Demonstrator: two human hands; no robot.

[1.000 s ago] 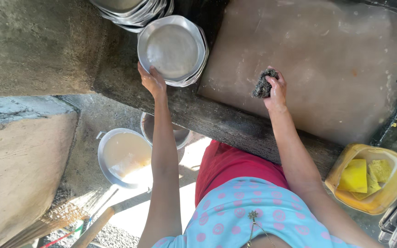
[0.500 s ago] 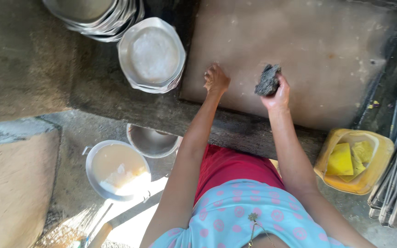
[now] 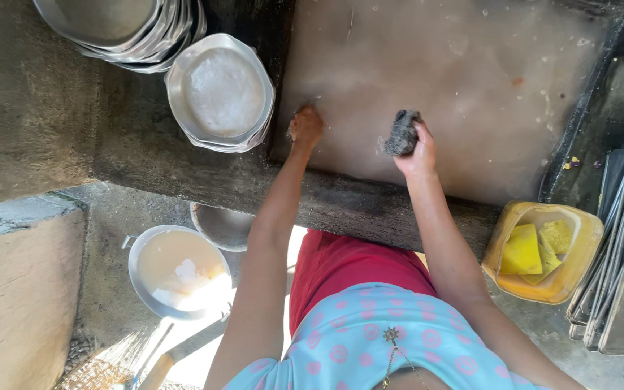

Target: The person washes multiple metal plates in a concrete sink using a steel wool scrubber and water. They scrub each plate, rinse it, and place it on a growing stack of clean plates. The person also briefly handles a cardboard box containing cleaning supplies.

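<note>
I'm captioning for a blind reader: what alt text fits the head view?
Seen from above, a person's right hand grips a dark scrubber on a wet stone slab, left hand resting on it beside stacked metal plates.

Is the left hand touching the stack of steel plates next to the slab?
Apart. In the head view the left hand rests on the wet slab, and a dark strip of ledge separates it from the steel plates.

My left hand fwd, arm straight, fingers curled, frame ctr-top. Right hand beside it, fist clenched, elbow bent.
</note>
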